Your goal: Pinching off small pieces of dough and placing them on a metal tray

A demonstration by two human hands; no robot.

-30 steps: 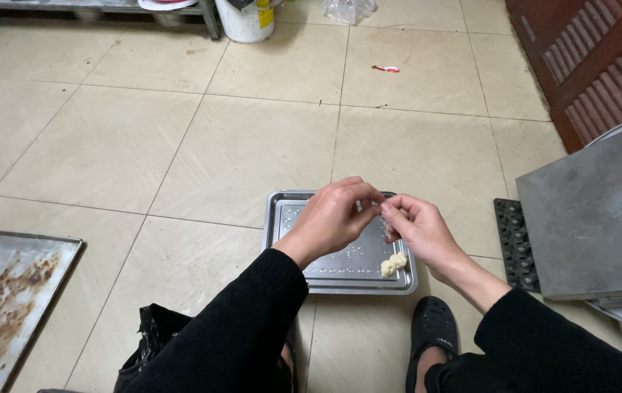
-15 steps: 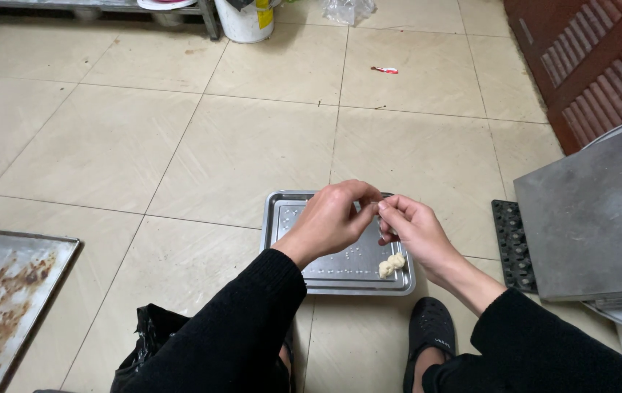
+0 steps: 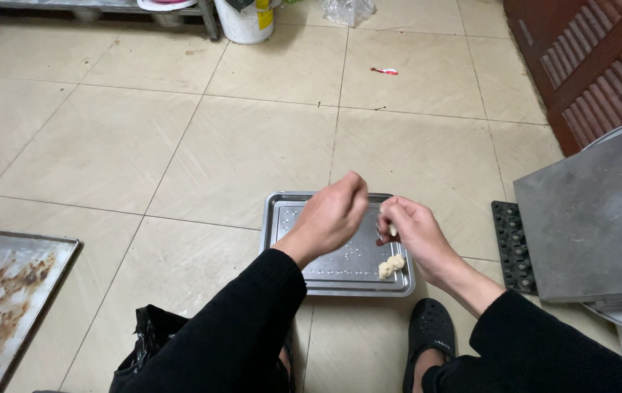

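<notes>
Right hand point(image 3: 414, 231) pinches a pale bit (mostly hidden); left hand point(image 3: 331, 217) curled, its grip unclear, above tray point(image 3: 282, 240).

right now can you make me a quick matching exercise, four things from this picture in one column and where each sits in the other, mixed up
Things:
1. pale dough pieces
2. rusty baking sheet
3. white bucket
4. black slipper

Places:
A. top edge of view, by a shelf leg
B. on the floor, just below the steel tray
C. bottom left, on the floor
D. near right corner of the steel tray

Pairs: 1-D, 2-C, 3-A, 4-B
</notes>
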